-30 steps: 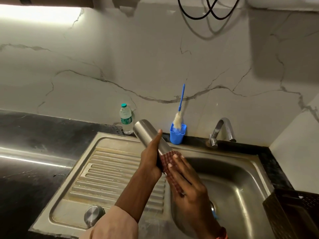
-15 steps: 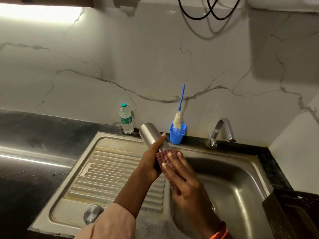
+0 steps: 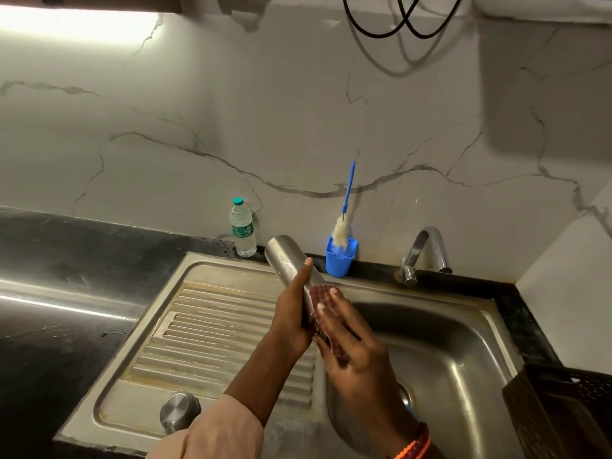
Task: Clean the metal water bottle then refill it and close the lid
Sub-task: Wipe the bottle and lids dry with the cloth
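The left hand (image 3: 291,318) grips the metal water bottle (image 3: 291,270) around its middle, thumb stretched up along the barrel, and holds it tilted over the sink (image 3: 463,342) with its flat end pointing up and away toward the wall. The right hand (image 3: 351,342) lies against the near side of the bottle with its fingers straight, pressing a red checked cloth (image 3: 319,294) onto the metal; the cloth wraps the barrel just past the left thumb. The bottle's lower end is hidden behind both hands, so whether it is capped cannot be told. Below the left forearm, on the ribbed draining board (image 3: 212,329), sits a round steel lid (image 3: 178,412). Beyond the left hand, by the wall, a small plastic water bottle (image 3: 242,228) stands upright. Just beyond the fingertips of both hands is a blue cup (image 3: 341,260) holding a blue-handled bottle brush (image 3: 346,207), bristles down. Farther off to the right of the right hand is the tap (image 3: 427,250), and a dark perforated basket (image 3: 569,412) sits at the sink's right edge.
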